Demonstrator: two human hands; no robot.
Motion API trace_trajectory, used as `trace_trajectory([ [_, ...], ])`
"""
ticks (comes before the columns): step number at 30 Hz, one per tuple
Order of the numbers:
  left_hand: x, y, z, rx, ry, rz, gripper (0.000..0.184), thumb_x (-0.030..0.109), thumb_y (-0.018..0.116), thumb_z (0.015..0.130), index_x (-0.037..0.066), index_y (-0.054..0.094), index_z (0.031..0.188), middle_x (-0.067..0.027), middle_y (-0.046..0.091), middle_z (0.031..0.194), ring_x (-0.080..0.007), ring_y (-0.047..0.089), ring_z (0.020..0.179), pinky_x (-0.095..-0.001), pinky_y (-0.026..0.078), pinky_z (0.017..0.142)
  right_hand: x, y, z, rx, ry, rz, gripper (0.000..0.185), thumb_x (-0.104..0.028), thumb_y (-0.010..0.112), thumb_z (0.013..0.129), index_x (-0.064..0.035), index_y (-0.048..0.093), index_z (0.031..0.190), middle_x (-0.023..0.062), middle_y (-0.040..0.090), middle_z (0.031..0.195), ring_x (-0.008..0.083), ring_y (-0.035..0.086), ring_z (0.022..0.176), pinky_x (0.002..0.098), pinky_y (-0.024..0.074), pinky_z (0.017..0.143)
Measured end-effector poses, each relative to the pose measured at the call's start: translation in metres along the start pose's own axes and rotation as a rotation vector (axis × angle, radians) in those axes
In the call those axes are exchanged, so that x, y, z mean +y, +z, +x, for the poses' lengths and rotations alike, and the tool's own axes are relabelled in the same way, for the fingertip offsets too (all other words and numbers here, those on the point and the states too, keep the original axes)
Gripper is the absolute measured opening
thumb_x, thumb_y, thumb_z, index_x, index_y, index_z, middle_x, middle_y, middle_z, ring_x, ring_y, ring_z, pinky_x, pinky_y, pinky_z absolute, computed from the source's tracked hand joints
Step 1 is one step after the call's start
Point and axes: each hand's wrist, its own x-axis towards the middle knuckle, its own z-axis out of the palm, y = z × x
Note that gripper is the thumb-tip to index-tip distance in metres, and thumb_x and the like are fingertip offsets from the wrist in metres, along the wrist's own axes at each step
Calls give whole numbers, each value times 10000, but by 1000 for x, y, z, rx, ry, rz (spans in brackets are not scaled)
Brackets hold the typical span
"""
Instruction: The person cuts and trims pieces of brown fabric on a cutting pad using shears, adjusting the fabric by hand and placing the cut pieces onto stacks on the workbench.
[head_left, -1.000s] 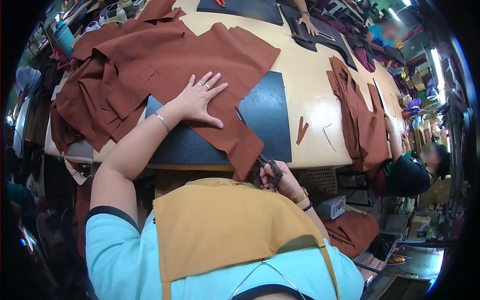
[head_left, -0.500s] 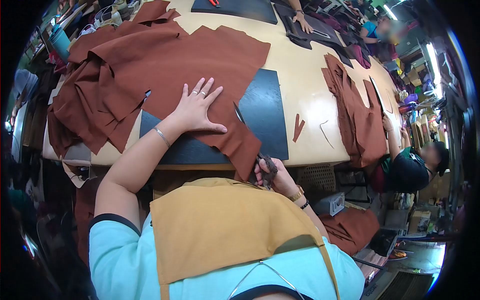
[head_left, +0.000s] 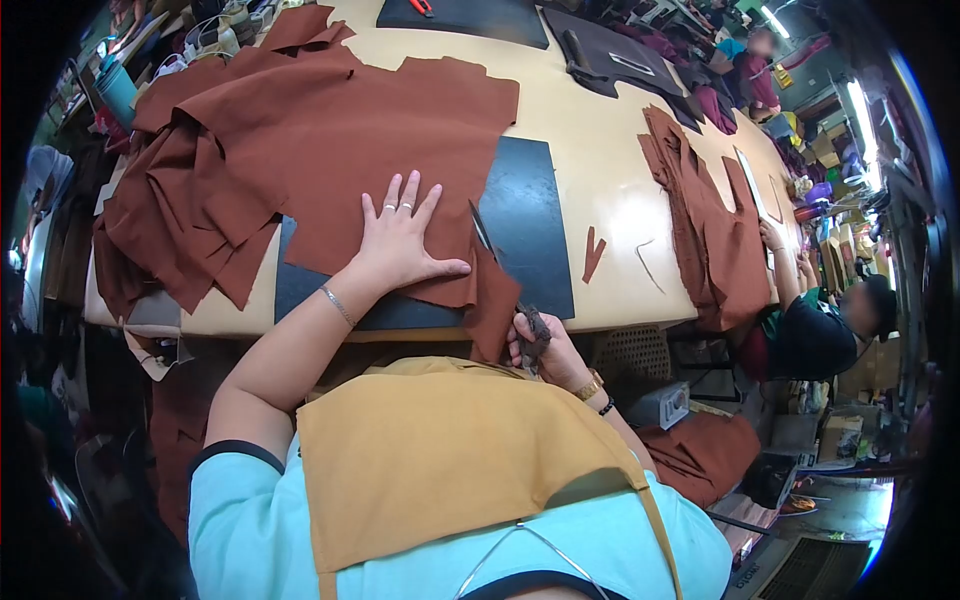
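Observation:
A large rust-brown leather sheet point(head_left: 400, 115) lies in folds over the left of the table and across a dark cutting board point(head_left: 535, 205). My left hand point(head_left: 400, 238) rests flat on it, fingers spread, a ring on it. In my right hand point(head_left: 558, 352), at the table's front edge, are scissors point(head_left: 537, 330) with dark wrapped handles. Their long blade points away from me and lies at the leather, right of my left thumb. A narrow leather flap point(head_left: 492, 305) hangs beside the blades toward my apron, parted from the main sheet by a cut.
Two thin offcuts point(head_left: 594, 255) lie right of the board. Farther right is a stack of rust-brown leather pieces point(head_left: 705, 225), with a co-worker point(head_left: 815, 330) beside it. Dark leather point(head_left: 610, 55) and a second board point(head_left: 465, 20) with a red-handled tool point(head_left: 422, 8) lie at the back.
The leather's right side has shifted left, and the cut beside the blades has widened. My left hand has moved slightly right and nearer me. Across the table, a person's hand has left the dark leather.

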Motion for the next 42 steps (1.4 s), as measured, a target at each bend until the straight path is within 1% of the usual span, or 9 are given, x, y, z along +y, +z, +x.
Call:
trace_trajectory([
  [7, -12, 2, 28, -49, -38, -87, 947, 745, 505, 773, 138, 303, 1471, -210, 152, 1543, -385, 120, 1432, -663, 140, 1079, 3, 3, -9, 25, 0, -6, 281, -325, 623, 923, -65, 581, 826, -5, 578, 681, 76, 561, 583, 233, 490, 560],
  [10, -39, -8, 50, 138, 289, 61, 915, 724, 545, 759, 146, 357, 1443, -214, 190, 1530, -389, 150, 1422, -658, 160, 1079, 3, 3, -8, 32, -2, -7, 277, -328, 618, 925, -70, 584, 828, -6, 583, 683, 74, 566, 582, 227, 487, 556],
  [11, -45, -17, 55, 92, 360, 23, 924, 727, 557, 746, 166, 347, 1450, -208, 187, 1533, -390, 145, 1423, -657, 157, 1082, 3, 2, -6, 29, -8, -20, 277, -330, 617, 926, -72, 586, 831, -7, 585, 684, 74, 567, 582, 225, 487, 556],
  [18, -40, 0, 48, 62, 301, -32, 967, 784, 505, 737, 187, 311, 1472, -195, 185, 1539, -386, 140, 1427, -655, 125, 1090, -4, 8, 4, 36, -21, 52, 317, -361, 607, 926, -51, 585, 864, 7, 588, 741, 94, 575, 601, 237, 504, 552],
  [23, -31, 1, 34, 75, 178, -35, 998, 808, 492, 718, 179, 313, 1472, -194, 187, 1539, -380, 136, 1430, -667, 111, 1083, -5, 15, -6, 76, -32, 27, 238, -315, 622, 925, -84, 570, 894, -14, 580, 731, 62, 556, 593, 202, 467, 542],
  [28, -22, 7, 28, 82, 113, -36, 1029, 826, 479, 706, 176, 288, 1481, -193, 156, 1548, -369, 102, 1439, -684, 99, 1072, -2, 17, -3, 80, -43, 18, 276, -352, 626, 918, -94, 547, 857, -16, 566, 697, 63, 555, 582, 202, 469, 547],
  [34, -18, 7, 22, 67, 111, -33, 1040, 833, 475, 701, 178, 279, 1485, -191, 142, 1551, -365, 91, 1441, -682, 98, 1073, -8, 21, 3, 79, -49, 74, 302, -378, 627, 913, -90, 555, 859, -5, 574, 683, 75, 559, 569, 208, 473, 546],
  [37, -16, 8, 21, 85, 97, -25, 1029, 804, 527, 694, 201, 271, 1488, -170, 152, 1553, -364, 115, 1436, -687, 120, 1066, -4, 20, 1, 89, -39, 44, 297, -374, 621, 917, -87, 564, 866, -4, 574, 682, 77, 559, 575, 210, 469, 544],
  [42, -14, 6, 18, 66, 93, -31, 1038, 821, 498, 697, 184, 275, 1485, -185, 138, 1552, -369, 101, 1437, -684, 109, 1071, 1, 21, -4, 124, -71, 8, 294, -365, 605, 928, -78, 569, 871, 6, 578, 702, 78, 558, 584, 212, 468, 549],
])
